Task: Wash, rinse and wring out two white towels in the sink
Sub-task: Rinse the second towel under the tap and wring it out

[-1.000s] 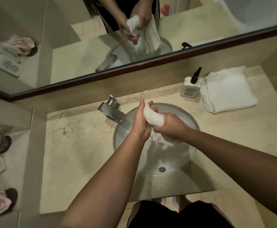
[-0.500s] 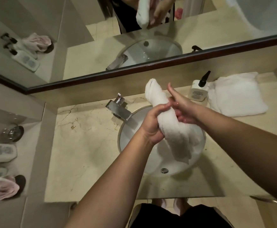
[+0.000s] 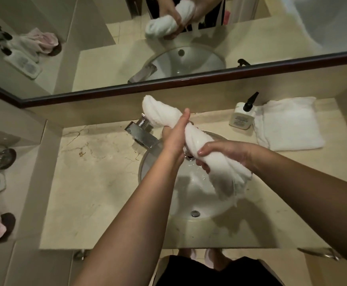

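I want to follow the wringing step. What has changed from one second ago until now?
The wet towel was lifted out of the sink and stretched into a slanted roll. The left hand now holds its upper part; the right hand regripped lower down. The folded towel, soap bottle and faucet stayed put.

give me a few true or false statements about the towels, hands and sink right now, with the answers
1. Both hands hold the twisted towel above the sink. True.
2. The right hand rests flat on the counter. False: its fingers curl round the towel's lower part.
3. A second towel lies folded on the counter, right of the soap bottle. True.
4. The left hand holds the faucet. False: it holds the towel's middle; the faucet is untouched.
5. The second towel is in the basin. False: it is on the counter.
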`<state>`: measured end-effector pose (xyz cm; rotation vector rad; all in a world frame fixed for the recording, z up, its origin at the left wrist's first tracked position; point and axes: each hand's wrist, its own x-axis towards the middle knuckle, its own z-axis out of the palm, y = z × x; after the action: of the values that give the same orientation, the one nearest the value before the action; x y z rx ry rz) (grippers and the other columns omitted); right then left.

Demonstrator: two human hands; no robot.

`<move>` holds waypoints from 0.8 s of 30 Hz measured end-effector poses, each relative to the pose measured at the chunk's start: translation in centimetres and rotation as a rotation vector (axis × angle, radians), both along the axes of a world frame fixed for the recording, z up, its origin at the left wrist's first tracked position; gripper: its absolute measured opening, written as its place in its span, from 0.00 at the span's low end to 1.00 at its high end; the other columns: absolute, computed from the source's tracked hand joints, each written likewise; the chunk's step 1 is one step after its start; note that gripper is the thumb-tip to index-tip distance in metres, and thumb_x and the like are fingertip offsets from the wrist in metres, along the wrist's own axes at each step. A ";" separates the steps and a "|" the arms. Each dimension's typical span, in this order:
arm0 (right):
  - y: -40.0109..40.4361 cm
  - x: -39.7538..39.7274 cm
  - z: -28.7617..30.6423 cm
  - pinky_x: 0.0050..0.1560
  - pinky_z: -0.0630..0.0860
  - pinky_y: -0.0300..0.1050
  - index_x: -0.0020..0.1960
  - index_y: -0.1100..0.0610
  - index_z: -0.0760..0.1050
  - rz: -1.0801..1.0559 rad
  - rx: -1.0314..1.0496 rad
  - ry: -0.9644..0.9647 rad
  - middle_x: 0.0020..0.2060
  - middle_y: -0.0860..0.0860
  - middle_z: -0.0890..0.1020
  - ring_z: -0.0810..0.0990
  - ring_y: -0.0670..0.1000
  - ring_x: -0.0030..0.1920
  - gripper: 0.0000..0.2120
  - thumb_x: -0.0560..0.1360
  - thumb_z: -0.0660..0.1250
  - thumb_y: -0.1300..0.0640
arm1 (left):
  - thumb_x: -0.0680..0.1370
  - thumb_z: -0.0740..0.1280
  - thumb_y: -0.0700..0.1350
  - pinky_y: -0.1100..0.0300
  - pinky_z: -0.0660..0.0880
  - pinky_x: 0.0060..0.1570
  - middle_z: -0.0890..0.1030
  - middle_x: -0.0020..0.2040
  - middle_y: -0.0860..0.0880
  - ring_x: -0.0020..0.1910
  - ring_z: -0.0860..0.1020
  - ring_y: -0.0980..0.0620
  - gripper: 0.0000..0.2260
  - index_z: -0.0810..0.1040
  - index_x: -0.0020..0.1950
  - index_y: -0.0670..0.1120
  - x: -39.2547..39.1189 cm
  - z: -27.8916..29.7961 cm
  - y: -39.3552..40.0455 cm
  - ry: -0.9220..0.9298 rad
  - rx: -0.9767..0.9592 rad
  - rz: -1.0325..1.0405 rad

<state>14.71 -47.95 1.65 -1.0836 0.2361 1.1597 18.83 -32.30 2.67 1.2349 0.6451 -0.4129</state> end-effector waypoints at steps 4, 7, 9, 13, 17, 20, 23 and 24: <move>-0.6 -0.2 -0.5 0.37 0.74 0.44 0.53 0.61 0.77 -0.083 0.398 0.158 0.33 0.55 0.75 0.75 0.51 0.31 0.20 0.63 0.73 0.55 | 0.79 0.58 0.46 0.51 0.73 0.63 0.79 0.53 0.40 0.56 0.78 0.45 0.16 0.74 0.60 0.37 0.1 0.7 1.7 -0.157 -0.520 -0.113; -0.9 0.1 -0.5 0.37 0.71 0.43 0.56 0.62 0.73 -0.012 0.653 0.196 0.35 0.54 0.76 0.76 0.50 0.31 0.19 0.69 0.68 0.54 | 0.73 0.74 0.48 0.51 0.72 0.68 0.80 0.58 0.41 0.60 0.78 0.48 0.25 0.75 0.64 0.37 0.1 0.2 2.0 -0.283 -0.540 -0.216; -0.9 0.1 -0.4 0.37 0.71 0.43 0.58 0.63 0.71 0.041 0.727 0.192 0.36 0.56 0.77 0.78 0.51 0.32 0.20 0.70 0.65 0.54 | 0.64 0.82 0.51 0.50 0.77 0.60 0.81 0.52 0.44 0.54 0.79 0.48 0.31 0.78 0.63 0.42 0.3 -0.3 1.7 -0.285 -0.595 -0.218; 0.0 -0.8 -0.5 0.35 0.75 0.42 0.59 0.64 0.72 0.074 0.727 0.197 0.35 0.56 0.76 0.78 0.50 0.30 0.23 0.69 0.69 0.53 | 0.64 0.80 0.50 0.56 0.74 0.50 0.76 0.41 0.48 0.43 0.75 0.51 0.23 0.80 0.55 0.44 0.6 0.3 0.9 -0.210 -0.832 -0.301; 0.2 -1.2 -0.5 0.37 0.76 0.42 0.58 0.62 0.74 0.008 0.615 0.156 0.36 0.54 0.75 0.76 0.48 0.32 0.22 0.69 0.73 0.52 | 0.72 0.69 0.45 0.48 0.77 0.56 0.81 0.48 0.43 0.54 0.80 0.44 0.06 0.75 0.40 0.44 0.6 1.3 0.1 -0.192 -0.815 -0.197; 0.2 -1.4 0.5 0.38 0.75 0.43 0.55 0.61 0.76 -0.046 0.329 0.095 0.36 0.54 0.76 0.75 0.50 0.34 0.18 0.69 0.74 0.54 | 0.76 0.67 0.45 0.58 0.78 0.38 0.78 0.33 0.50 0.31 0.78 0.53 0.06 0.75 0.40 0.46 1.0 0.6 0.0 -0.079 -0.646 -0.140; 0.9 -1.3 1.9 0.35 0.77 0.44 0.52 0.61 0.75 0.005 -0.086 -0.108 0.35 0.56 0.79 0.77 0.52 0.33 0.09 0.74 0.71 0.60 | 0.80 0.65 0.44 0.64 0.74 0.30 0.73 0.27 0.52 0.24 0.72 0.56 0.09 0.73 0.40 0.47 1.1 -0.7 0.0 0.082 -0.462 -0.103; 1.2 -1.2 1.9 0.34 0.77 0.44 0.51 0.61 0.75 0.056 -0.221 -0.177 0.35 0.56 0.80 0.79 0.52 0.33 0.08 0.74 0.71 0.60 | 0.80 0.65 0.44 0.65 0.74 0.29 0.73 0.26 0.52 0.23 0.72 0.56 0.10 0.72 0.39 0.47 0.9 -1.4 0.0 0.124 -0.411 -0.098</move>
<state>13.46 -46.71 3.54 -1.3885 0.1991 1.0976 19.74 -32.31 1.30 0.8557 0.5711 -0.6719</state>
